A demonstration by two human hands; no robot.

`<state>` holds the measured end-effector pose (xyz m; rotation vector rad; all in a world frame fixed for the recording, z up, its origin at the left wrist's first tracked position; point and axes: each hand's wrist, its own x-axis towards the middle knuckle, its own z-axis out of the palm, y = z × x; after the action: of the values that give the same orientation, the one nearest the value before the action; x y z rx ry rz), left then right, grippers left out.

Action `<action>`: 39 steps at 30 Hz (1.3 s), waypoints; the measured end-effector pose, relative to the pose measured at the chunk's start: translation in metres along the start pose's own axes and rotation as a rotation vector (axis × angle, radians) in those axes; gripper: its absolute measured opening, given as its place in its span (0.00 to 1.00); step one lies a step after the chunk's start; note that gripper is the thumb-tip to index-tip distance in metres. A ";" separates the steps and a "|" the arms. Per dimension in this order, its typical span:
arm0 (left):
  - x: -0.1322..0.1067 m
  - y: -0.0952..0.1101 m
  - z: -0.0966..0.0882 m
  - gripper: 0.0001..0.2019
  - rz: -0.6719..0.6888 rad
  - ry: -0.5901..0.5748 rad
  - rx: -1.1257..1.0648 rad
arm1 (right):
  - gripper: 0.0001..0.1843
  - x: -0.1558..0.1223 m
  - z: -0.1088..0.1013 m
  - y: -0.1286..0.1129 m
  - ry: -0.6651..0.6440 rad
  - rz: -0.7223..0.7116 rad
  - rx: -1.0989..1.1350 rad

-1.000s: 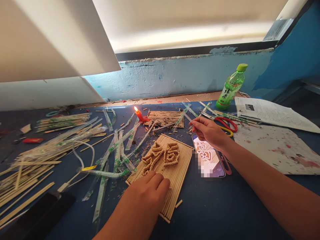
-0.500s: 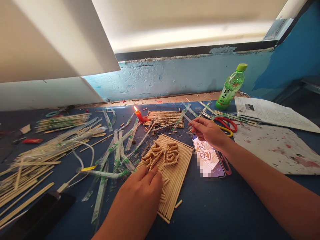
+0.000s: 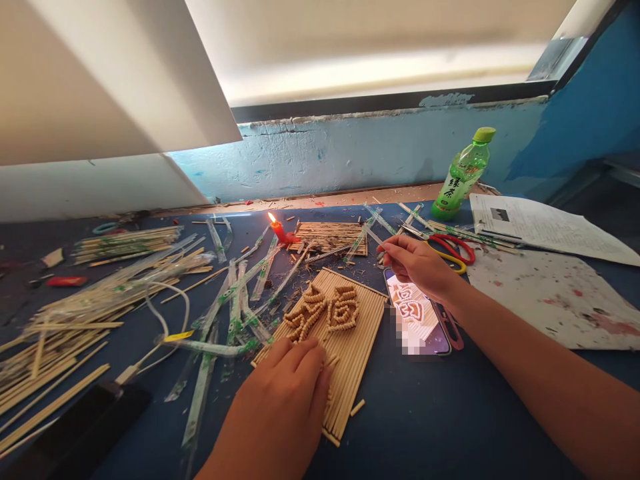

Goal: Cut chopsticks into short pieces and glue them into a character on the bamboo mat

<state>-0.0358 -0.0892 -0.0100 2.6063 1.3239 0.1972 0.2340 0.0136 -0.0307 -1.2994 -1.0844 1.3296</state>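
A panel of side-by-side wooden sticks point(image 3: 357, 363) lies tilted on the dark blue table. Raised character shapes built from short stick pieces point(image 3: 343, 310) stand on its upper part. My left hand point(image 3: 287, 393) rests over the panel's lower left, fingers curled down among loose short pieces; the fingertips and whatever they grip are hidden. My right hand point(image 3: 413, 263) pinches a thin, pale translucent strip point(image 3: 373, 235) between thumb and fingers, above a phone point(image 3: 415, 313) whose lit screen shows similar stick characters. One short stick piece point(image 3: 358, 407) lies beside the panel's right edge.
A lit red candle point(image 3: 281, 231) burns beside a small scorched stick mat point(image 3: 330, 239). Clear wrappers point(image 3: 220, 307), bundled sticks point(image 3: 130, 243) and a white cable point(image 3: 187, 300) lie leftward. Scissors point(image 3: 457, 250), a green tea bottle point(image 3: 460, 177) and stained paper point(image 3: 555, 300) are rightward.
My left hand has shifted slightly to the right over the panel, its fingers covering more of the loose short pieces. My right hand and its strip stay in place.
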 end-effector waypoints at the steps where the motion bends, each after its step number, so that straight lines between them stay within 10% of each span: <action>1: -0.001 0.001 0.000 0.11 0.004 0.007 -0.008 | 0.08 0.000 0.000 0.000 0.000 0.000 0.001; 18: -0.014 0.008 0.013 0.15 0.194 0.114 0.121 | 0.08 0.001 -0.003 0.003 -0.022 -0.016 0.006; 24: -0.016 -0.003 0.003 0.12 0.096 0.239 -0.009 | 0.07 0.001 -0.003 0.003 -0.022 -0.021 0.012; 39: -0.007 -0.018 -0.009 0.12 -0.106 0.098 0.212 | 0.06 0.002 -0.003 0.004 -0.023 -0.015 0.009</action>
<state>-0.0559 -0.0840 -0.0060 2.7192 1.5922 0.1788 0.2367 0.0148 -0.0347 -1.2699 -1.1012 1.3392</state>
